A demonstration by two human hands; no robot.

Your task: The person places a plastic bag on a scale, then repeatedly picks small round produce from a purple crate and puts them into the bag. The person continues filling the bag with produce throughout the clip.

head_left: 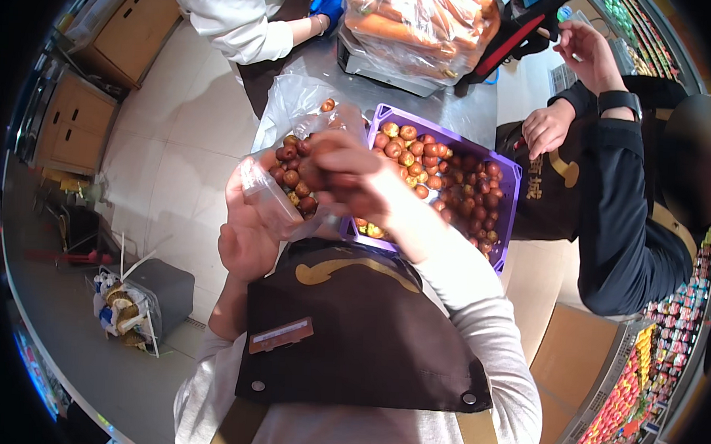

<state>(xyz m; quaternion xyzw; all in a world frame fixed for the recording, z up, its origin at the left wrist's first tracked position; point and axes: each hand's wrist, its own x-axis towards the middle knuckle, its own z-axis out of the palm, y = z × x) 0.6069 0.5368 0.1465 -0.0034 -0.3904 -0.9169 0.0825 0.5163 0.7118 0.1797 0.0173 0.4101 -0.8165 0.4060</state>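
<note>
My left hand (pixel 251 232) holds a clear plastic clamshell box (pixel 273 203), tilted, from its near left side. Reddish-brown jujubes (pixel 291 177) fill much of the box. Over its right part is my right hand (pixel 354 177), blurred by motion with the fingers curled. Dark fruit shows by those fingertips, but whether they grip it is too blurred to tell. Right of the box, a purple plastic crate (pixel 513 211) holds many more jujubes (pixel 476 191), some patched yellow-green; my right forearm crosses its near left corner.
A metal table (pixel 476 114) carries a scale (pixel 386 74) under bagged carrots (pixel 411 28). Left of the crate lie a plastic bag (pixel 289 103) and a loose jujube (pixel 328 105). A co-worker's blue-gloved hand (pixel 326 9) is beyond; another co-worker's hands (pixel 544 129) are at right.
</note>
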